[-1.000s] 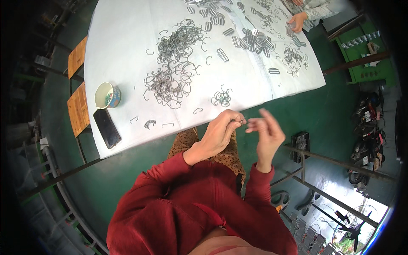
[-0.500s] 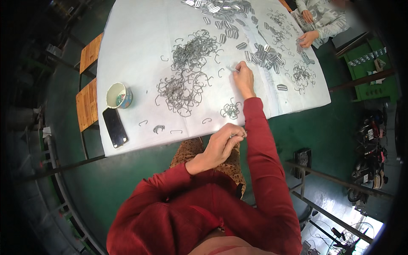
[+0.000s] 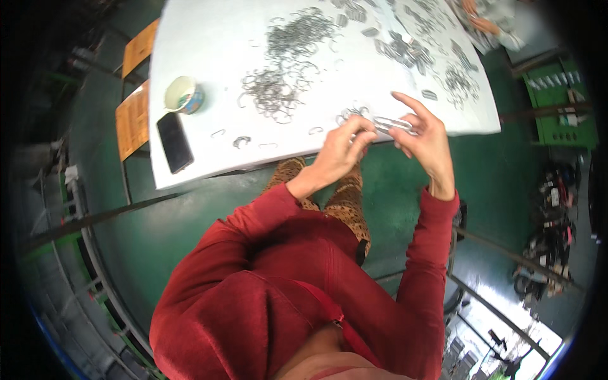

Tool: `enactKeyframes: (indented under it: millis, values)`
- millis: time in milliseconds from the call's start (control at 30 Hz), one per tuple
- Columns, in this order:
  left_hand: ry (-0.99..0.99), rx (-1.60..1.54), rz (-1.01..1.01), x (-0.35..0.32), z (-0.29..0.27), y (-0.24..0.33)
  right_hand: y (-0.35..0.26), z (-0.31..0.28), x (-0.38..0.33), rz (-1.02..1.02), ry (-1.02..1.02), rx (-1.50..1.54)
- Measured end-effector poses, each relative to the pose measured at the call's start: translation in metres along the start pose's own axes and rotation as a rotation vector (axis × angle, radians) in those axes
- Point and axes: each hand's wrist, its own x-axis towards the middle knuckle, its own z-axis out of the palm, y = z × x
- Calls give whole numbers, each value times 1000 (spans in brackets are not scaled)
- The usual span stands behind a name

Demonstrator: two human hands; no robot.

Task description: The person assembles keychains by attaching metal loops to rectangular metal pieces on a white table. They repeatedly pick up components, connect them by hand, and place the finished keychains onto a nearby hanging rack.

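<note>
At the table (image 3: 218, 57) we're holding one buckle (image 3: 394, 123), right hand (image 3: 429, 137) loosely pinched, left hand (image 3: 342, 146) closed, contents unclear, many hooks (image 3: 272, 94) lying untouched.

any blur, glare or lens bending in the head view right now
In the head view, the upper wire-hook pile looks smeared, and the slotted metal buckle shines pale; same view, white glare washes out detail at lower right; same view, the left edge of the white-covered table bows outward and the corners go black.
</note>
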Motion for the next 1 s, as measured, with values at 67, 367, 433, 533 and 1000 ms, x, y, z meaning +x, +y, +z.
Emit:
enactKeyframes:
  millis: [67, 367, 433, 533, 1000]
  values:
    - [-30, 41, -2, 1, -1, -1, -2, -2, -4, -5, 1, 9]
    - [-57, 126, -44, -1, -15, -3, 1, 16, 12, -65, 63, 181]
    - [-70, 155, -70, 0, -18, -4, 3, 15, 13, -51, 80, 216]
    - [-125, 222, -8, 3, -24, -8, 7, 12, 13, -53, 120, 267]
    - [-208, 1210, 345, 165, -158, -129, 5, 21, -14, -94, 149, 240]
